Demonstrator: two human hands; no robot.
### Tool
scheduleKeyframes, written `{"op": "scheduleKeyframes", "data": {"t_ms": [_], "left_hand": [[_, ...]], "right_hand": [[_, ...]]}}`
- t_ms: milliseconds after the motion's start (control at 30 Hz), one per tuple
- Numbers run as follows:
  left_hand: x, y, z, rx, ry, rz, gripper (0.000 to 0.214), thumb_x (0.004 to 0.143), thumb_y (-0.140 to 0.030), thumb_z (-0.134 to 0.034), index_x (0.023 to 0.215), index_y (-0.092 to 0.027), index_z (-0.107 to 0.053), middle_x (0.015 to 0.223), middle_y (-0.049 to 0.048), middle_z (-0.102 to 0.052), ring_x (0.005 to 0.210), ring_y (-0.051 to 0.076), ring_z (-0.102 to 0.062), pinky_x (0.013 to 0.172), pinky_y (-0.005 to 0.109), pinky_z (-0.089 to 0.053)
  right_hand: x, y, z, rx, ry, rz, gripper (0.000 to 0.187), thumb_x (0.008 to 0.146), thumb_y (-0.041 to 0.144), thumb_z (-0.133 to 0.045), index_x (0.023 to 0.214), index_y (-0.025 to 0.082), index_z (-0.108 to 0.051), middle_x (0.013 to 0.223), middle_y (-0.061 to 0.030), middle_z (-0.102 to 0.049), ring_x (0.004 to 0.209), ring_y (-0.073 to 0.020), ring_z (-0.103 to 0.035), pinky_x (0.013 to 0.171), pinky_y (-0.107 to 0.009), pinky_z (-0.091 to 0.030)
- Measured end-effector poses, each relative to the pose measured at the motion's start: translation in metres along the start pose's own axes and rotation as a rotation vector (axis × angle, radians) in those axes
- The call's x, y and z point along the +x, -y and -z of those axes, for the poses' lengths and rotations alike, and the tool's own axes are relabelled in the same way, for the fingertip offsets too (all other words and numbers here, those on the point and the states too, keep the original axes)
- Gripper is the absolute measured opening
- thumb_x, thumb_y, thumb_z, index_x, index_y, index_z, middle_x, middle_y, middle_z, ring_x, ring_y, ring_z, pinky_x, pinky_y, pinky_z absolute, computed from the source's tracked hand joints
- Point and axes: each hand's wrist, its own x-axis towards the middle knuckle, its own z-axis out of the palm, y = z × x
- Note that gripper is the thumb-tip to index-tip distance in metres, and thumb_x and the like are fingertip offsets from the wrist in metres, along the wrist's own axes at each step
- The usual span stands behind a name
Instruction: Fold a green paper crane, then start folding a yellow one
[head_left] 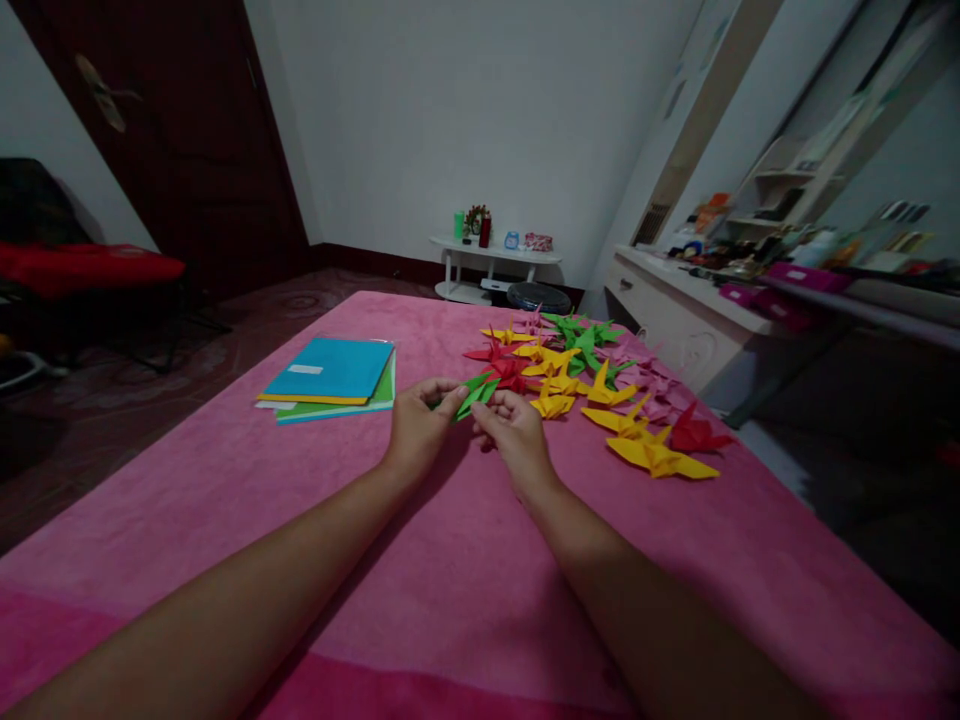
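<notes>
Both my hands meet over the middle of a pink blanket. My left hand and my right hand are closed, pinching a folded piece of green paper between their fingertips. The paper is narrow and pointed, held just above the blanket. Right behind it lies a spread of finished paper cranes in yellow, red, green and pink.
A stack of coloured paper sheets, blue on top, lies to the left of my hands. A large yellow crane and a red one sit near the blanket's right edge. A dresser stands at right, a small white table beyond.
</notes>
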Motion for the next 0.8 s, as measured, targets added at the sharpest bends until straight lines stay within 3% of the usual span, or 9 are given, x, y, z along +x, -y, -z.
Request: {"op": "scheduleKeyframes", "data": {"t_ms": [133,233,500,800], "left_hand": [[-0.007,-0.002,-0.004,-0.240,0.082,0.303,0.033,0.059,-0.037,-0.080,0.077,-0.013,-0.066,0.061,-0.0001,-0.068,0.050,0.010,-0.058,0.049,0.020,-0.042],[-0.009,-0.004,-0.005,-0.353,0.136,0.410,0.037,0.054,-0.036,-0.084,0.077,-0.013,-0.068,0.064,0.0008,-0.070,0.053,0.010,-0.061,0.051,0.019,-0.045],[-0.007,-0.006,-0.002,-0.372,0.244,0.477,0.036,0.056,-0.034,-0.085,0.082,-0.012,-0.073,0.068,0.0035,-0.072,0.056,0.011,-0.063,0.054,0.019,-0.047],[-0.010,-0.007,-0.005,-0.261,0.150,0.356,0.030,0.055,-0.033,-0.084,0.074,-0.012,-0.072,0.062,0.0029,-0.070,0.051,0.011,-0.059,0.050,0.020,-0.043]], "right_hand": [[-0.002,0.002,0.003,-0.021,-0.056,0.056,0.025,0.073,0.042,-0.065,0.077,0.017,-0.061,0.055,0.0033,-0.056,0.045,-0.0082,-0.051,0.040,-0.018,-0.039],[0.000,0.003,0.008,-0.052,-0.067,0.078,0.023,0.074,0.040,-0.065,0.079,0.017,-0.065,0.055,0.0031,-0.056,0.045,-0.0082,-0.050,0.040,-0.018,-0.039],[0.000,0.007,0.010,-0.111,-0.113,0.145,0.019,0.072,0.033,-0.066,0.079,0.016,-0.070,0.054,0.0029,-0.056,0.044,-0.0092,-0.048,0.040,-0.021,-0.040],[-0.005,0.011,0.004,-0.162,-0.127,0.205,0.017,0.073,0.029,-0.065,0.078,0.014,-0.070,0.053,0.0023,-0.057,0.045,-0.0093,-0.050,0.040,-0.020,-0.040]]}}
